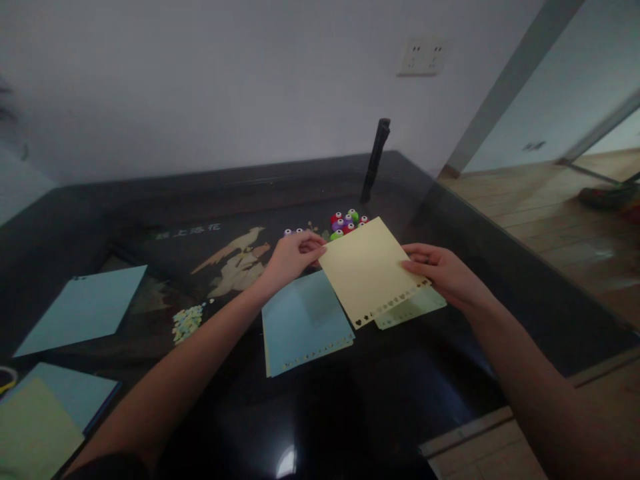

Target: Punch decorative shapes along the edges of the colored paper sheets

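My left hand (296, 255) pinches the upper left corner of a yellow paper sheet (370, 267). On the sheet's right side, my right hand (440, 272) grips the edge with the thumb on top. Small shapes, a heart among them, are punched along its near edge. Partly under it lies a pale green sheet (411, 309) with a punched edge too. Just left of that is a blue sheet (305, 320) on a yellowish one, also punched along the near side. Small paper cut-outs (188, 323) lie in a pile beside my left forearm.
Several colourful craft punches (345, 223) stand behind the yellow sheet. Another blue sheet (85, 307) lies at the left, with more blue and green paper (37, 427) nearer. A black upright post (376, 157) rises at the back of the dark glossy table (360, 407), against the wall.
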